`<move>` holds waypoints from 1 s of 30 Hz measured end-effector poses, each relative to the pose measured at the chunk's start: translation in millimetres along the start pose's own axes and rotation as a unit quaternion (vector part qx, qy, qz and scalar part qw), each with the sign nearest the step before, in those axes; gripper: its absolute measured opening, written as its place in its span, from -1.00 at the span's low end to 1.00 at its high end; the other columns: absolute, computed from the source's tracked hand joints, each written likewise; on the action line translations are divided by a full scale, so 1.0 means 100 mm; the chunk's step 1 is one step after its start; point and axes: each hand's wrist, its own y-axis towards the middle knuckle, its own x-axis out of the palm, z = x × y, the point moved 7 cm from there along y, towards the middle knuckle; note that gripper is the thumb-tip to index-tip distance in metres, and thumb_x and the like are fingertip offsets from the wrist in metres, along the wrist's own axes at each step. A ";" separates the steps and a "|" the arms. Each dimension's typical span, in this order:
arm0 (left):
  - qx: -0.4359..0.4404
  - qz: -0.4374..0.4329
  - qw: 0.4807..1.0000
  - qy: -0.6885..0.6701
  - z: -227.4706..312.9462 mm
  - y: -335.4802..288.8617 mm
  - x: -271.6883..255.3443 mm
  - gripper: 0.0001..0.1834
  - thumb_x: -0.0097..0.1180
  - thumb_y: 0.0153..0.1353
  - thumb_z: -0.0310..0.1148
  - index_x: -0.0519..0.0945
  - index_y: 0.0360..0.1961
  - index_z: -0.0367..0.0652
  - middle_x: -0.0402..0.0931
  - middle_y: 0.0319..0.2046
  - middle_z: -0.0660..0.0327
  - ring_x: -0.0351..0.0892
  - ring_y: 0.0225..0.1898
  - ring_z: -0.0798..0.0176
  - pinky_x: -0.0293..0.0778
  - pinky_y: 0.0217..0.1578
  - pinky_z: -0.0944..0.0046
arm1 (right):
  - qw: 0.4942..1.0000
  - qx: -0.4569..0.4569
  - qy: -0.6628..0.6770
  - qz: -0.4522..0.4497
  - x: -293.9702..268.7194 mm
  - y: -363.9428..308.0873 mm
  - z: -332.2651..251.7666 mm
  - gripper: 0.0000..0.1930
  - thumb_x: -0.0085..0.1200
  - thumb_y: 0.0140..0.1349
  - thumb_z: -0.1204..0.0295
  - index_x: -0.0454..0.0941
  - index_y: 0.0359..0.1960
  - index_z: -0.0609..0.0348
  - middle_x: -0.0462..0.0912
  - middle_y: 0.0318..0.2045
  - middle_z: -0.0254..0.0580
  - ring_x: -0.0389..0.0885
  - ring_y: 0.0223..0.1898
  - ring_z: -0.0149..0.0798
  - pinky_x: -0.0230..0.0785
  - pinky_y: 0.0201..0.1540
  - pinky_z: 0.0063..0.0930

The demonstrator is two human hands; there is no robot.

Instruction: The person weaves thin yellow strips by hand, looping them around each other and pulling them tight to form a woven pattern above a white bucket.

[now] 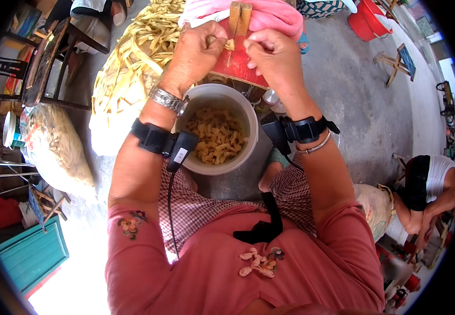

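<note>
My left hand point(200, 50) is closed above the left side of a red board point(232, 68), its fingertips pinched at a small yellowish strip piece point(230, 45). Across from it, over the board's right side, my right hand point(275, 52) is also closed, thumb against fingers; what it pinches is too small to make out. Two upright wooden blocks point(239, 20) stand at the board's far end, between the hands. Below the board's near edge sits a white bucket point(211, 97) holding many short yellowish-brown cut pieces point(217, 137).
Long pale-yellow strips point(140, 52) lie heaped at the left. Pink cloth point(274, 18) lies behind the board. A full plastic sack point(56, 147) and a dark wooden chair point(41, 68) stand farther left. At the right are a red bucket point(366, 21), a folding stool point(399, 64) and another person point(429, 184).
</note>
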 end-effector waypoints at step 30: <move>-0.004 -0.004 0.995 -0.095 0.01 -0.09 0.05 -0.96 0.09 0.25 -0.49 0.53 -0.29 -0.21 0.46 -0.48 0.45 0.30 -0.45 0.63 0.32 -0.39 0.57 | 0.973 -0.136 -0.184 0.030 0.07 -0.09 -0.16 -0.93 0.08 0.10 0.59 0.54 -0.38 0.16 0.57 -0.51 -0.02 0.57 -0.45 -0.01 0.39 -0.36 -0.31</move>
